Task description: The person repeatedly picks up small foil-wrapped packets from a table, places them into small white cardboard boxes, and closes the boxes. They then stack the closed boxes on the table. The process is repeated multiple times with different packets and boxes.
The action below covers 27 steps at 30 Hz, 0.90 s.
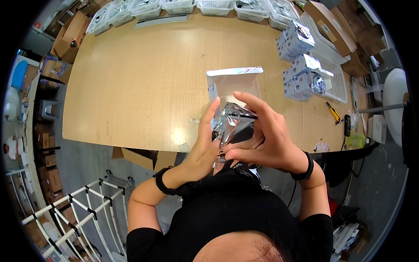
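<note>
Above the table's near edge, a shiny silver foil bag [231, 124] is held between my two hands. My left hand [200, 150] grips its left side, with one finger pointing up along it. Curled around the right side, my right hand [275, 137] has its fingers partly hidden behind the foil. What the bag contains cannot be seen. Just beyond the hands sits an open small carton [233, 85], white inside, its flap raised on the far side. The bag overlaps the carton's near part in this view.
White plastic baskets [216, 8] of wrapped parts line the table's [131, 87] far edge. Blue-and-white boxes [301, 81] stand stacked at the right by another basket [338, 83]. A yellow utility knife [333, 112] lies right. A white pipe rack [83, 209] stands lower left.
</note>
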Available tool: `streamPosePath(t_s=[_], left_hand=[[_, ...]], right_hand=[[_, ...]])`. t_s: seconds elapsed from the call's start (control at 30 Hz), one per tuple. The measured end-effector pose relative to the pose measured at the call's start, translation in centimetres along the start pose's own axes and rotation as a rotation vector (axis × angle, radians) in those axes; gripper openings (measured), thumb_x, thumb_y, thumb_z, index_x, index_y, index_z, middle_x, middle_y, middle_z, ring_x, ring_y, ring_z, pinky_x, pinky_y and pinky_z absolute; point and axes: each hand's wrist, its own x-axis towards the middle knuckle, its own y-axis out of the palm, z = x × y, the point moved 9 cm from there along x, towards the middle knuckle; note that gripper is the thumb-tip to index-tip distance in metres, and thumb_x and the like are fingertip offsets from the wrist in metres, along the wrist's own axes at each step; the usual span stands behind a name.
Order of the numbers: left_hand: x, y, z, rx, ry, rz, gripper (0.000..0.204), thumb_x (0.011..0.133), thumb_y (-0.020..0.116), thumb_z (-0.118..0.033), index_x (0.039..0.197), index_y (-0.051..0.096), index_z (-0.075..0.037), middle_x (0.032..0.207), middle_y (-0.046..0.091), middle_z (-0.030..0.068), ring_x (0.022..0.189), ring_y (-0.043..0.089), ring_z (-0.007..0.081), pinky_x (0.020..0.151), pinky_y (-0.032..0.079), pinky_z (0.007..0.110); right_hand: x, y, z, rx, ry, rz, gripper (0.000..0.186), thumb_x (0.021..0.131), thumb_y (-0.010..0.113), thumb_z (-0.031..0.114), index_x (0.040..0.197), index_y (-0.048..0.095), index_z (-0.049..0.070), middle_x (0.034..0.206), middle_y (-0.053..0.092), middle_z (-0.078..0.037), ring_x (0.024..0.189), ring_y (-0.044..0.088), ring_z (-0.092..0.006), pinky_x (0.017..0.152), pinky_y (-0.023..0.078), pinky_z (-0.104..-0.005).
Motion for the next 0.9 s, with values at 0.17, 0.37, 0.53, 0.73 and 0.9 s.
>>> streamPosePath(t_s=[0.17, 0.37, 0.53, 0.73, 0.9], left_hand=[[0.3, 1.0, -4.1, -0.227, 0.144, 0.050, 0.101, 0.080, 0.046, -0.069, 0.143, -0.002, -0.005, 0.140, 0.026, 0.0215, 0.125, 0.039, 0.0272, 0.102, 0.034, 0.039], [-0.2, -6.8, -3.9, 0.476, 0.272, -0.477, 0.057, 0.071, 0.072, -0.026, 0.119, 0.048, -0.007, 0.137, 0.030, 0.0185, 0.114, 0.045, 0.0295, 0.095, 0.038, 0.040], [2.8, -4.8, -2.9, 0.793, 0.423, -0.258, 0.054, 0.066, 0.076, -0.018, 0.115, 0.054, -0.011, 0.141, 0.028, 0.0199, 0.122, 0.038, 0.0335, 0.096, 0.036, 0.041], [3.7, -5.9, 0.2, 0.622, 0.339, -0.246, 0.060, 0.067, 0.080, -0.022, 0.111, 0.042, -0.007, 0.112, 0.050, 0.0128, 0.105, 0.053, 0.0291, 0.090, 0.043, 0.036], [3.6, -5.6, 0.6, 0.636, 0.356, -0.226, 0.068, 0.063, 0.084, -0.024, 0.108, 0.034, -0.009, 0.103, 0.050, 0.0103, 0.101, 0.055, 0.0273, 0.088, 0.044, 0.037]], right_hand=[[-0.2, -0.7, 0.1, 0.079, -0.064, -0.034, 0.072, 0.056, 0.086, 0.028, 0.115, 0.055, 0.001, 0.093, 0.061, -0.008, 0.061, 0.056, -0.0144, 0.048, 0.042, -0.0247], [1.4, -5.4, 0.8, 0.007, -0.483, -0.369, 0.080, 0.055, 0.088, 0.015, 0.120, 0.045, -0.006, 0.110, 0.058, -0.014, 0.084, 0.062, -0.0159, 0.069, 0.053, -0.0250], [2.7, -3.9, -0.6, -0.186, -0.550, -0.445, 0.066, 0.058, 0.086, 0.023, 0.110, 0.055, -0.003, 0.087, 0.063, -0.011, 0.072, 0.063, -0.0165, 0.060, 0.053, -0.0250], [2.0, -2.6, -1.5, -0.436, -0.658, -0.410, 0.056, 0.060, 0.082, 0.028, 0.107, 0.061, 0.004, 0.081, 0.062, -0.008, 0.064, 0.061, -0.0193, 0.053, 0.051, -0.0271], [2.2, 1.6, -1.5, -0.692, -0.591, 0.038, 0.052, 0.066, 0.072, 0.037, 0.110, 0.060, 0.012, 0.078, 0.057, -0.001, 0.065, 0.058, -0.0168, 0.058, 0.047, -0.0281]])
